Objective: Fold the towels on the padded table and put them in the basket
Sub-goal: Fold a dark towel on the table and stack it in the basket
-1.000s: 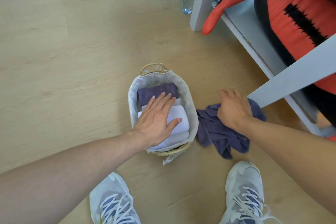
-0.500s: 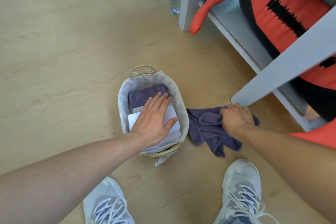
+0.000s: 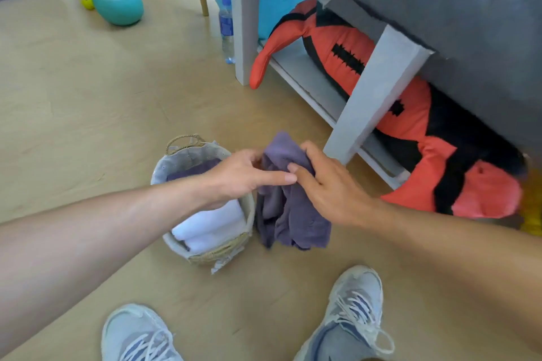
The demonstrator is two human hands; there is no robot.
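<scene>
A crumpled purple towel (image 3: 293, 214) hangs above the floor just right of the woven basket (image 3: 176, 161). My right hand (image 3: 325, 184) grips its upper part, fingers curled into the cloth. My left hand (image 3: 243, 173) reaches across the basket and touches the same bunch, index finger stretched out to the right hand's fingertips. Inside the basket lie a folded white towel (image 3: 214, 226) at the near end and a folded purple towel (image 3: 190, 173) at the far end, partly hidden by my left arm.
The padded table's grey top (image 3: 454, 9) and grey legs (image 3: 372, 97) stand at the right, with a red and black cushion (image 3: 410, 120) on its lower shelf. A water bottle (image 3: 226, 29) stands behind one leg. A teal kettlebell (image 3: 117, 0) sits far left. My shoes (image 3: 352, 311) are below.
My right hand has lifted the purple towel off the floor. My left hand left the white towel in the basket and moved right to the lifted towel. The view tilted up.
</scene>
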